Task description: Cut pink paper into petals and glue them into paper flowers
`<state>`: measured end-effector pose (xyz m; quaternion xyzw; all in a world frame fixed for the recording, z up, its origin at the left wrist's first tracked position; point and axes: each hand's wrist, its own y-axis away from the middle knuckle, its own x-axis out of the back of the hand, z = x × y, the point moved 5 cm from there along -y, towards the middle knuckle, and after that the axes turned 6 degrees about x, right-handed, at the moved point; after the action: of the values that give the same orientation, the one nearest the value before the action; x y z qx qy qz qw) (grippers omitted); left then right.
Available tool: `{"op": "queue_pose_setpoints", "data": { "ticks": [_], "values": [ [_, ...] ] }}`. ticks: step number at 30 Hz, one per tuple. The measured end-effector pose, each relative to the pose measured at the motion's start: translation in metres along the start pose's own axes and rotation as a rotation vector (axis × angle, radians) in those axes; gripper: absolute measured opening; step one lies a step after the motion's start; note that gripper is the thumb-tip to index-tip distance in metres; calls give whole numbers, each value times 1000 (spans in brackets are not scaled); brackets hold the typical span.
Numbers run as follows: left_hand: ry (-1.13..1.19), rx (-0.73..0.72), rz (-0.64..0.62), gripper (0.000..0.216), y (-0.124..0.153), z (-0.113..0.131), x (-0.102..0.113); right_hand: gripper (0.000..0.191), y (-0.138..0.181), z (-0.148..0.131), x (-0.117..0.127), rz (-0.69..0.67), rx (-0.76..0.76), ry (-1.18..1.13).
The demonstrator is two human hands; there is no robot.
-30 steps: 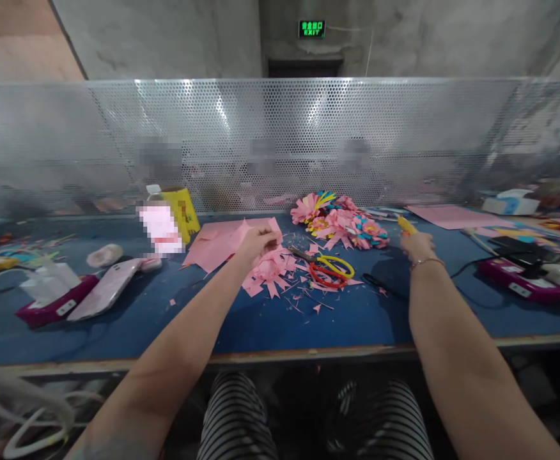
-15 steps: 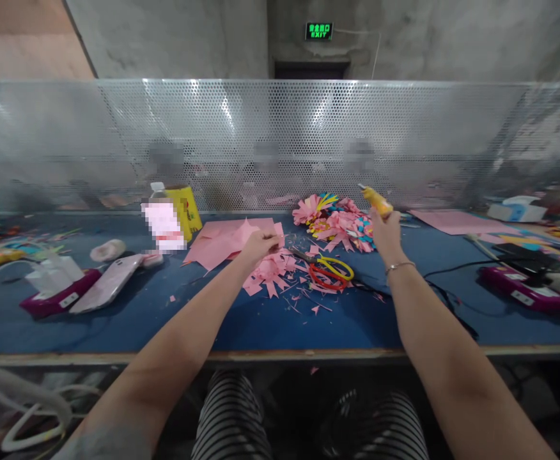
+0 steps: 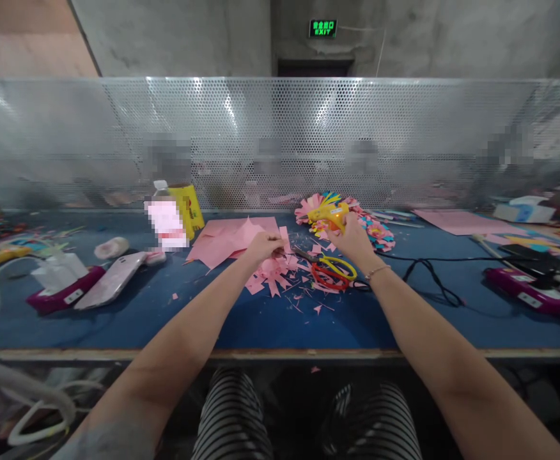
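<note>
Pinched in the fingers of my left hand (image 3: 263, 248) is a small pink paper strip (image 3: 284, 237), held above a pile of fringed pink paper (image 3: 271, 276). My right hand (image 3: 354, 243) is wrapped round a yellow glue gun (image 3: 328, 213), whose nozzle points left, a little apart from the strip. Scissors (image 3: 334, 273) with red and yellow handles lie between the hands among pink scraps. Several pink sheets (image 3: 215, 243) rest behind my left hand. Fringed paper flowers (image 3: 378, 231) in pink, yellow and blue sit behind my right hand, which partly hides them.
On the left are a phone (image 3: 112, 280), a purple power strip (image 3: 64, 291), a bottle (image 3: 165, 220) and a yellow bag (image 3: 192, 214). A black cable (image 3: 431, 275) loops toward another purple power strip (image 3: 524, 294) on the right. A perforated metal panel (image 3: 261, 115) borders the blue table's back.
My right hand has brought the glue gun left and down, closer to my left hand, and its nozzle now points more sideways. My left hand stays nearly in place with the paper strip.
</note>
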<state>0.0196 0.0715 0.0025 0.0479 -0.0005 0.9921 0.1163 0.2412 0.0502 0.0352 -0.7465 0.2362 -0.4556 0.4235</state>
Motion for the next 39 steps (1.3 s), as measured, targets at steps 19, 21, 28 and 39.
{"op": "queue_pose_setpoints", "data": {
  "ticks": [19,21,28,39],
  "values": [
    [-16,-8,-80,12,2,0,-5,21,3,-27,-7,-88,298,50],
    [-20,-11,-87,12,1,0,-5,21,3,-27,-7,-89,301,31],
    [-3,12,-94,16,4,1,-6,22,3,-24,-9,-88,295,-26],
    [-7,-6,-93,14,3,0,-5,19,3,-23,-10,-141,240,-26]
  ]
}}
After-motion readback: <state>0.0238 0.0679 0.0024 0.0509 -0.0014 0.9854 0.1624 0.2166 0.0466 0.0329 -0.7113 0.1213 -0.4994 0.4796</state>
